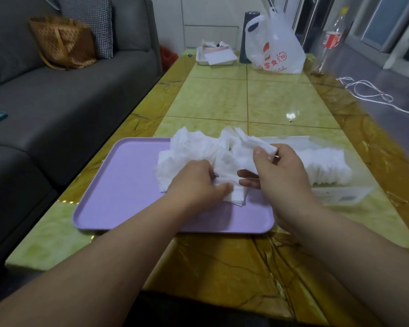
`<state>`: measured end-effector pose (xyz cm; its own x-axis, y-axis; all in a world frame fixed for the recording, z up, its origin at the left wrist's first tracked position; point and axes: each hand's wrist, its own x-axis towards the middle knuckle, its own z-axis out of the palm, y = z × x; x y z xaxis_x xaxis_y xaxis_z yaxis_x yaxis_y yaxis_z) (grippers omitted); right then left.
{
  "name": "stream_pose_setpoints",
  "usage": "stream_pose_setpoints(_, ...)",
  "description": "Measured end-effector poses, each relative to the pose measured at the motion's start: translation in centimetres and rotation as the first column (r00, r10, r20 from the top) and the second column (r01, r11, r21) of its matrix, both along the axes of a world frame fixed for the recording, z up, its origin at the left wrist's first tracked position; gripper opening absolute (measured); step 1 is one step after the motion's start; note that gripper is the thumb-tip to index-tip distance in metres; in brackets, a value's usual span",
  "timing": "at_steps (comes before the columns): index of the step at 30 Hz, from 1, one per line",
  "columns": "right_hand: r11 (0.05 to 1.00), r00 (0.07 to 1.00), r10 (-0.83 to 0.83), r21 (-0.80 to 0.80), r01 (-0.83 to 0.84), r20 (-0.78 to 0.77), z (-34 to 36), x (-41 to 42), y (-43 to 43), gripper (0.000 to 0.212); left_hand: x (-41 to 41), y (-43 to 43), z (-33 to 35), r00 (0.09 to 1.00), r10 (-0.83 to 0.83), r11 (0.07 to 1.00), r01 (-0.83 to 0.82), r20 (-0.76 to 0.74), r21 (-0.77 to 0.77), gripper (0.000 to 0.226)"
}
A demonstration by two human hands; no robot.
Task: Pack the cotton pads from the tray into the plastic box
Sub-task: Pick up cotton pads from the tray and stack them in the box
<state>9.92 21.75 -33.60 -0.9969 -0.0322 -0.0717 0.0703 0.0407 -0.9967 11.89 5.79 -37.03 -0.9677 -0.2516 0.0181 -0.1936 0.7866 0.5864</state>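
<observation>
The purple tray [118, 185] lay under both hands. The clear plastic box [340, 197] sat just outside my right hand [283, 175], touching the tray's right end as far as I could tell. Beyond both grips the loose heap of cotton pads [194, 147] sprawled across the tray's far right part. Inside the box a row of packed pads [324, 166] stood on edge, running rightward from the right hand. That hand was nearer the box, with thumb and fingers pinched on a small stack [253, 147] held up above the heap. My left hand [194, 182] was curled round a second small stack [236, 197] low on the tray, on the side away from the box. I judged the next move to be a short carry rightward, with the stack turned on edge to match the row.
</observation>
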Motion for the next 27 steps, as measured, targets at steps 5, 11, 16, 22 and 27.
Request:
stream_pose_setpoints(5, 0.999, 0.999, 0.031, 0.02, -0.031, 0.031, -0.3, -0.3, 0.2, 0.016, 0.8, -0.5, 0.3, 0.993, -0.098, 0.994, 0.096, 0.058, 0.045, 0.03)
stream_pose_setpoints(11, 0.987, 0.998, 0.056, 0.154, -0.052, -0.021, -0.6, -0.2, 0.2, 0.021, 2.4, -1.9, 1.4, 0.995, -0.094, 0.963, 0.081, 0.036, 0.257, 0.014)
stream_pose_setpoints(16, 0.982, 0.996, 0.085, 0.171, -0.081, -0.019, -1.1, -0.4, 0.1, 0.012, 3.2, -3.2, 2.1, 0.983, -0.119, 0.915, 0.053, 0.143, 0.4, 0.044)
stream_pose_setpoints(22, 0.981, 0.995, 0.097, 0.173, -0.09, -0.037, -1.7, -0.4, 0.0, 0.012, 2.8, -2.8, 2.0, 0.972, -0.13, 0.937, 0.056, 0.196, 0.345, 0.016)
stream_pose_setpoints(27, 0.987, 0.993, 0.113, 0.116, -0.108, -0.039, -2.1, -0.6, 0.1, 0.018, 3.0, -3.9, 2.9, 0.973, -0.164, 0.818, 0.044, 0.159, 0.573, 0.011)
